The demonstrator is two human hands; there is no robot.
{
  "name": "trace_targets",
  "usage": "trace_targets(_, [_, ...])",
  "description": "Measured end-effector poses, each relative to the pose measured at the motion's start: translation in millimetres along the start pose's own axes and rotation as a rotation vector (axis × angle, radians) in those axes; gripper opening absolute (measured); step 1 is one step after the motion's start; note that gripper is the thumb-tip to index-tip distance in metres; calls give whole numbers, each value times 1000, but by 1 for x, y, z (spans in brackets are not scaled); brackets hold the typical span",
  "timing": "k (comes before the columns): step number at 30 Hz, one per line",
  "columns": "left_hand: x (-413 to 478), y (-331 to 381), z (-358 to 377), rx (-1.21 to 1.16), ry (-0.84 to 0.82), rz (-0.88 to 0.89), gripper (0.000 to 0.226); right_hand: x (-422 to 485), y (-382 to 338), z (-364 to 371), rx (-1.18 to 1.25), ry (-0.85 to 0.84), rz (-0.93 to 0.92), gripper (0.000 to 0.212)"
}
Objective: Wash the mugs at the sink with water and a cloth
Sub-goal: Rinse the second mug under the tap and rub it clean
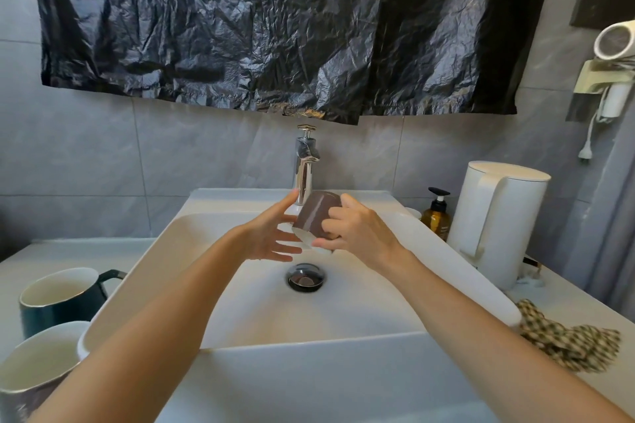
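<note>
No writing can be read
The amber pump bottle [435, 216], right of centre, bears a small label [437, 229]; its print is too small and blurred to read.

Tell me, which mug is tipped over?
The brown mug, held tilted over the sink by the right hand. The dark green mug and the nearer mug stand upright on the counter.

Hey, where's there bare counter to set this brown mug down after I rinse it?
Best patch: the left counter behind the dark green mug, up to the wall. A narrower strip lies between the kettle and the checked cloth on the right. Crowded: front left, with the pale mug too, and back right by the soap bottle.
</note>
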State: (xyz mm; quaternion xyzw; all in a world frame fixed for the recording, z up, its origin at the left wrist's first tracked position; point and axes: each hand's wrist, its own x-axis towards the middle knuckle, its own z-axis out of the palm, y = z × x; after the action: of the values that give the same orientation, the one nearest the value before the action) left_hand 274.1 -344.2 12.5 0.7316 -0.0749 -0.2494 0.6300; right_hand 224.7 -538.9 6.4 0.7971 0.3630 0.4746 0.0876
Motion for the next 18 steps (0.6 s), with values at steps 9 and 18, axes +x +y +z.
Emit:
trace_targets(9, [-6, -6, -1, 124, -83, 196, 74, 5, -7, -9, -139, -43, -186, 36])
trace_targets(18, [-4, -1, -2, 183, -40, 178, 80, 1, -8, -3, -46, 5, -141, 33])
